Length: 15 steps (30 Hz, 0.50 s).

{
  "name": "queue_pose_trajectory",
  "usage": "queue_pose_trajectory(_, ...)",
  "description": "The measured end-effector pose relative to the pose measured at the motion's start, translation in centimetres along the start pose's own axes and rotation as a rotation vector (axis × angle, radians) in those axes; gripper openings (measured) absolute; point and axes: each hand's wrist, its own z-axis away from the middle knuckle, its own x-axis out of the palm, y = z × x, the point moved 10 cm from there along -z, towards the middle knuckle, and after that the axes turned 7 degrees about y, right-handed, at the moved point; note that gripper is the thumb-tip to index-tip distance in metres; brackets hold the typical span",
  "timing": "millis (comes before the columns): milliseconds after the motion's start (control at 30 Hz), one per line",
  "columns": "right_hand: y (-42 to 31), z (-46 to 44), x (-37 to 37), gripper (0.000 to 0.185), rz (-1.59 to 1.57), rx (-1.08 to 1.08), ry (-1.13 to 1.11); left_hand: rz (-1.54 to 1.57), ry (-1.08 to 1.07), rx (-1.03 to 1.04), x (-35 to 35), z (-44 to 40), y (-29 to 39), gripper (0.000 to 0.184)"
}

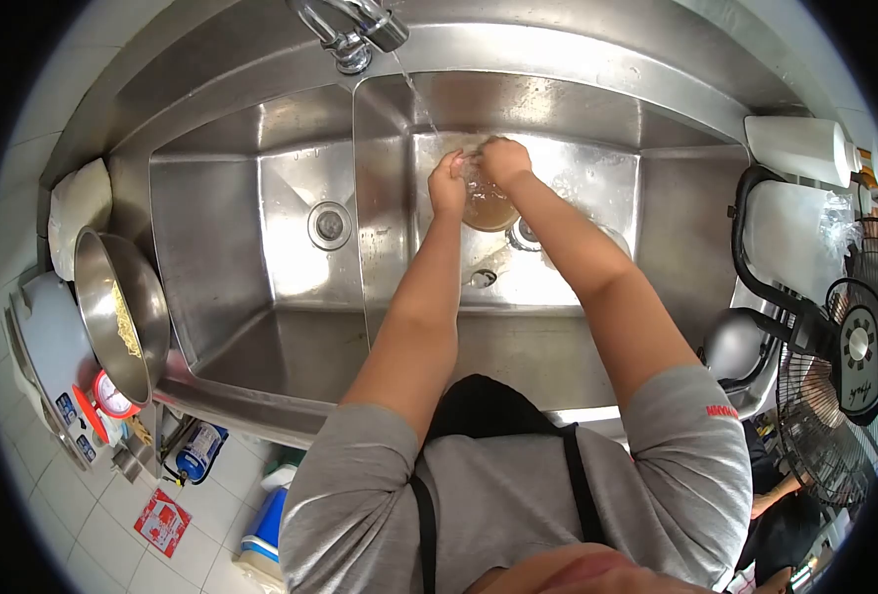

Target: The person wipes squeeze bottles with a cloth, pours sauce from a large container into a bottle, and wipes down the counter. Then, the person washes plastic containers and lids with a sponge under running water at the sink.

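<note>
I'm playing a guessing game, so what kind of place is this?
Probably a working kitchen: there's a double steel sink, a running tap and a metal bowl holding yellowish, noodle-like strands.

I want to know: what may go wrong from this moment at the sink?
The container of brownish liquid might slip from the left hand and right hand and spill into the basin. Water from the running tap falls near the hands and may splash. The fan stands near the basin's right end, so stray drops could perhaps reach it.
</note>
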Motion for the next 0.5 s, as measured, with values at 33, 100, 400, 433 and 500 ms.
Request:
queue_pose_trajectory(33, 0.9, 0.5, 0.3, 0.035, 0.003, 0.000, 0.002, 0.003, 0.001, 0.001, 0.1, -0.2, 0.6, 0.022)
queue_pose_trajectory(100, 4.4, 3.9, 1.5, 0.046, -0.187, 0.311, -0.065, 0.049, 0.050, -0.075, -0.4, 0.4, 0.0, 0.022)
queue_pose_trajectory(400, 3.4, 15.9, 11.0, 0.043, -1.264, 1.183, 0.230, 0.060, 0.293, -0.114, -1.5, 2.9, 0.2, 0.022)
queue_pose_trajectory(433, 3.9, 15.9, 11.3, 0.043, -1.270, 1.180, 0.231, 0.058, 0.294, -0.108, -2.0, 3.2, 0.2, 0.022)
queue_pose_trajectory(500, 4.4, 14.3, 8.6, 0.047, -1.066, 0.887, 0.153, -0.065, 0.148, 0.045, -1.6, 3.0, -0.4, 0.023)
